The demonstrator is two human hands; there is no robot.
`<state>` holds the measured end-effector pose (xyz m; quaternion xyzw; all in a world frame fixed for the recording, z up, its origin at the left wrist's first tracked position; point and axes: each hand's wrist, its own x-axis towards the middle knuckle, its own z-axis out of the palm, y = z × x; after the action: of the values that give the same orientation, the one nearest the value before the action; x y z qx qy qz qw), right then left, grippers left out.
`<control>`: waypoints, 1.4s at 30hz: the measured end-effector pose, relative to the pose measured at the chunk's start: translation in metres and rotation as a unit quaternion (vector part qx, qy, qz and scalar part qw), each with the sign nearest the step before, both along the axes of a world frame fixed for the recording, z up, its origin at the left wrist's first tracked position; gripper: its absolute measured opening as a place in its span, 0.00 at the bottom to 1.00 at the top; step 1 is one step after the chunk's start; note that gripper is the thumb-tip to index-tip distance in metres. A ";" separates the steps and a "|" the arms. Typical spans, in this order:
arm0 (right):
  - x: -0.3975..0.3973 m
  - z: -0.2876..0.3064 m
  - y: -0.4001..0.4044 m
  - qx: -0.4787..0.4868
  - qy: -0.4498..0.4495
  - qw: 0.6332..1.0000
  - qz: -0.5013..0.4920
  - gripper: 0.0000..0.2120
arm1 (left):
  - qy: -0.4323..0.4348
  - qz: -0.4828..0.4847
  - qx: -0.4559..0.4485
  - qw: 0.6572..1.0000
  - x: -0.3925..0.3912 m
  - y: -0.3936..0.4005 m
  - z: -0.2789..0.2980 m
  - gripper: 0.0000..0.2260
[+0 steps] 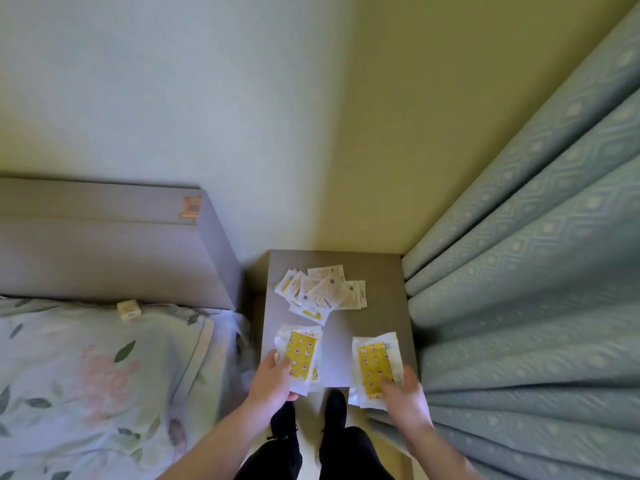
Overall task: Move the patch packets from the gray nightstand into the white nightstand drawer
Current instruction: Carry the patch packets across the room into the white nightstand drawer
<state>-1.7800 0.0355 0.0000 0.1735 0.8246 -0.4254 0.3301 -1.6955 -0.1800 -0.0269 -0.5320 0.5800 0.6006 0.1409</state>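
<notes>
The gray nightstand (pixel 377 306) stands in the corner between the bed and the curtain. A loose pile of several white patch packets (pixel 320 292) lies on its far half. My left hand (pixel 272 379) grips a small stack of packets with a yellow patterned patch on top (pixel 301 355) over the near left edge. My right hand (pixel 407 393) holds another stack with a yellow patch showing (pixel 375 365) at the near right edge. The white nightstand and its drawer are out of view.
A bed with a floral cover (pixel 97 375) and a gray headboard (pixel 104 244) lies to the left. A small box (pixel 128 309) rests by the headboard. Blue-green curtains (pixel 536 289) hang close on the right. My dark-trousered legs (pixel 311 445) stand before the nightstand.
</notes>
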 end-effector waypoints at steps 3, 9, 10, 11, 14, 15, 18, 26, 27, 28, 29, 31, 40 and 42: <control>0.004 0.031 -0.003 -0.021 0.021 0.999 0.014 0.08 | 0.033 0.051 0.035 0.998 0.015 0.010 0.026 0.07; 0.005 0.061 0.006 -0.069 0.056 0.994 0.071 0.08 | 0.096 0.066 0.003 0.993 0.052 0.032 0.064 0.09; 0.006 0.064 0.009 -0.078 0.062 0.992 0.081 0.08 | 0.101 0.072 -0.017 0.992 0.059 0.038 0.071 0.09; 0.007 0.066 0.013 -0.085 0.069 0.990 0.091 0.07 | 0.106 0.077 -0.033 0.991 0.066 0.044 0.076 0.10; 0.016 0.070 0.026 -0.104 0.081 0.984 0.122 0.06 | 0.124 0.112 -0.039 0.985 0.093 0.070 0.088 0.11; 0.021 0.070 0.031 -0.110 0.077 0.982 0.133 0.06 | 0.130 0.131 -0.041 0.982 0.102 0.080 0.089 0.11; 0.041 0.072 0.051 -0.134 0.066 0.975 0.162 0.07 | 0.150 0.188 -0.028 0.970 0.130 0.109 0.092 0.14; 0.117 0.086 0.086 -0.171 0.035 0.950 0.261 0.09 | 0.137 0.281 -0.077 0.947 0.234 0.180 0.113 0.09; 0.129 0.089 0.085 -0.178 0.033 0.944 0.274 0.09 | 0.140 0.296 -0.081 0.941 0.252 0.188 0.118 0.09; 0.143 0.092 0.083 -0.183 0.033 0.939 0.291 0.09 | 0.143 0.309 -0.086 0.936 0.271 0.194 0.122 0.09; 0.158 0.096 0.081 -0.187 0.035 0.932 0.309 0.08 | 0.143 0.322 -0.091 0.932 0.291 0.200 0.125 0.09; 0.190 0.101 0.077 -0.194 0.040 0.916 0.350 0.08 | 0.138 0.347 -0.103 0.922 0.333 0.213 0.132 0.10; 0.399 0.129 0.071 -0.227 0.055 0.828 0.510 0.07 | 0.125 0.467 -0.186 0.856 0.556 0.289 0.162 0.10; 0.457 0.134 0.078 -0.235 0.052 0.811 0.533 0.07 | 0.120 0.483 -0.202 0.843 0.614 0.311 0.168 0.10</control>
<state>-1.3234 0.1130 0.1343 -0.3985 0.6786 -0.3713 0.4928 -1.0811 0.1312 0.1410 -0.6850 0.3705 0.5216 -0.3486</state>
